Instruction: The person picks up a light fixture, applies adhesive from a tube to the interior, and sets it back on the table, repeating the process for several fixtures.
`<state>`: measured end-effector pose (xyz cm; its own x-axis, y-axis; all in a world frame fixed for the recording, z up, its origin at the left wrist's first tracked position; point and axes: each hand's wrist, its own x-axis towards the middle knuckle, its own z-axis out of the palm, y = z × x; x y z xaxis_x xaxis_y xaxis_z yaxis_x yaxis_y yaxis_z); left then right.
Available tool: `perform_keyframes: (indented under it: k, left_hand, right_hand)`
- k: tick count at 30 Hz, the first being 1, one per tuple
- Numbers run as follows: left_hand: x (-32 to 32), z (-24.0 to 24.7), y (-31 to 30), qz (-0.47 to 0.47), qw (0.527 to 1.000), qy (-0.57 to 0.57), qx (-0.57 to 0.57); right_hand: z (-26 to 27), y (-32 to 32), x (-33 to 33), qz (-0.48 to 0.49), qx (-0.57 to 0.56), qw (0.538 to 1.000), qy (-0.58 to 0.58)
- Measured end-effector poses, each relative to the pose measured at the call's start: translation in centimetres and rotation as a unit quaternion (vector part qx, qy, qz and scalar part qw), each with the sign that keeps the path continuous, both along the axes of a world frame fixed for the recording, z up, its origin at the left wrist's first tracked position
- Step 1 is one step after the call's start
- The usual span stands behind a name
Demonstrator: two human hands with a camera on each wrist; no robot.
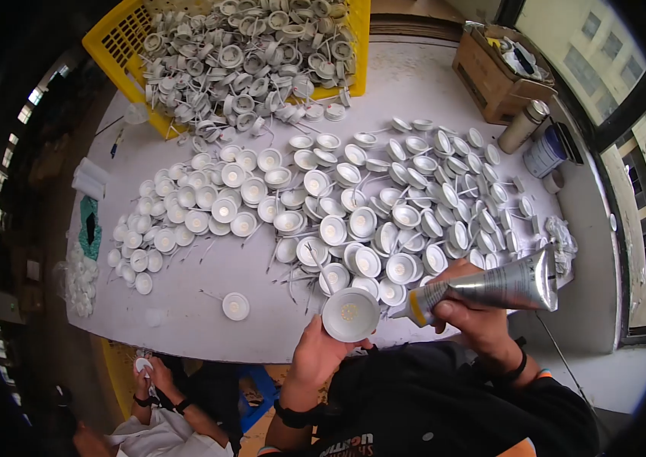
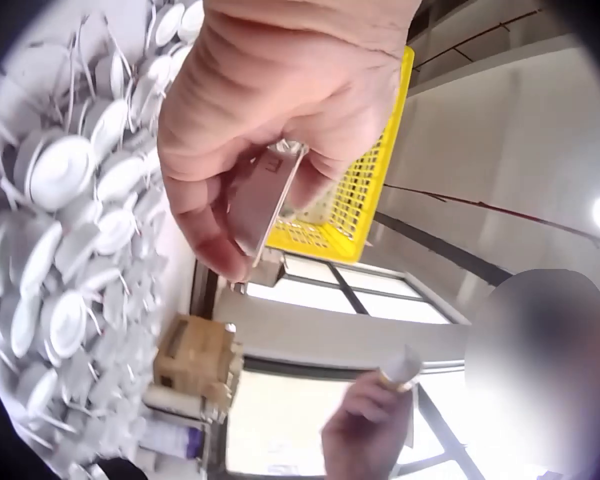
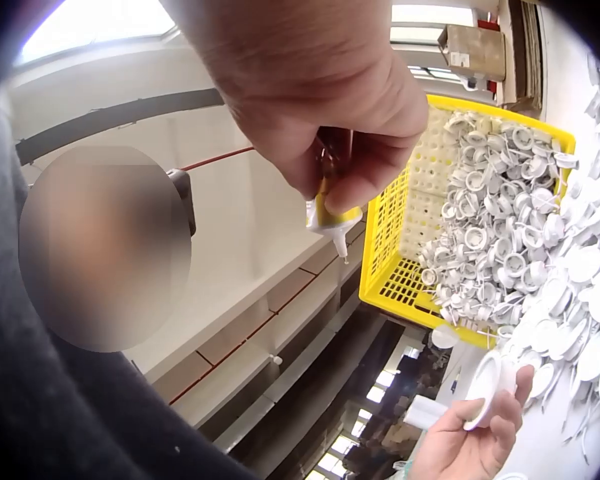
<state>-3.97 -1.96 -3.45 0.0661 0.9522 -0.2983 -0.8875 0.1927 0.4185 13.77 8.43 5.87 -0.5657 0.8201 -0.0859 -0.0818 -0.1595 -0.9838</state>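
Observation:
My left hand (image 1: 318,356) holds a white round LED downlight (image 1: 359,332) by its rim, its dished face with yellowish LED dots turned up toward the head camera. A wire stands out behind it. In my right hand (image 1: 476,318) is a silver squeeze tube (image 1: 517,280) with a yellow band and a pointed nozzle. The nozzle points left, close beside the downlight's right rim. In the right wrist view the thumb and fingers grip the tube (image 3: 325,208) near its nozzle. The left wrist view shows my left fingers curled round the downlight's edge (image 2: 261,200).
Many similar downlights (image 1: 362,222) with wires spread over the white table (image 1: 193,305); one downlight (image 1: 236,306) lies alone in front. A yellow crate (image 1: 363,53) heaped with fittings stands behind. Carton (image 1: 483,80), canister (image 1: 522,128) and tin (image 1: 543,154) line the right. Another person's hands (image 1: 157,375) are at lower left.

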Motion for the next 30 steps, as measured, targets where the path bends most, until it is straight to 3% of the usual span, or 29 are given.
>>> perform_keyframes:
  k: [2, 4, 7, 9, 10, 12, 15, 17, 18, 19, 21, 24, 28, 30]
  left_hand:
    - [1.1, 0.8, -0.1, 0.011, 0.999, -0.048, -0.015]
    - [1.6, 1.4, 0.1, -0.022, 0.988, -0.136, 0.067]
    - [2.4, 2.8, 0.4, -0.036, 0.991, -0.097, 0.086]
    - [3.0, 2.8, 0.3, -0.035, 0.990, -0.102, 0.093]
    - [3.2, 2.7, 0.2, -0.034, 0.989, -0.106, 0.099]
    - [3.3, 2.3, 0.0, -0.041, 0.988, -0.115, 0.096]
    - [3.5, 2.3, -0.1, -0.055, 0.986, -0.128, 0.089]
    - [3.7, 2.3, -0.3, -0.052, 0.998, -0.022, 0.040]
    - [3.7, 2.2, -0.3, -0.050, 0.998, -0.024, 0.040]
    - [3.6, 2.0, -0.3, -0.051, 0.994, -0.081, 0.056]
    - [3.5, 1.9, -0.2, -0.050, 0.986, -0.139, 0.073]
    - [3.5, 2.0, -0.2, -0.057, 0.983, -0.153, 0.083]
    - [3.5, 2.1, -0.1, -0.054, 0.984, -0.155, 0.073]
    - [3.4, 2.1, 0.0, -0.056, 0.984, -0.150, 0.074]
  right_hand:
    - [0.1, -0.1, 0.0, 0.011, 0.017, 1.000, 0.014]
    - [0.0, -0.1, 0.1, 0.009, 0.056, 0.998, -0.007]
    - [-0.2, 0.2, 0.4, 0.003, 0.137, 0.990, -0.044]
    - [-0.2, 1.0, 0.9, 0.077, 0.253, 0.955, -0.132]
    - [0.2, 1.0, 0.7, 0.077, 0.253, 0.955, -0.134]
    - [1.3, 0.8, -0.1, 0.053, 0.360, 0.919, -0.154]
    - [1.4, 0.7, 0.1, 0.070, 0.317, 0.933, -0.156]
    - [1.6, 0.6, -0.1, 0.070, 0.319, 0.933, -0.154]
    - [1.7, 0.6, -0.2, 0.069, 0.322, 0.932, -0.150]
    - [2.2, 0.7, -0.4, 0.071, 0.321, 0.932, -0.151]
    - [3.3, 1.2, -0.8, 0.148, 0.371, 0.882, -0.250]
    - [2.6, 0.6, -0.8, 0.077, 0.327, 0.919, -0.206]
    - [2.5, 0.6, -1.0, 0.064, 0.347, 0.915, -0.196]
    - [2.9, 0.8, -1.2, 0.095, 0.382, 0.892, -0.223]
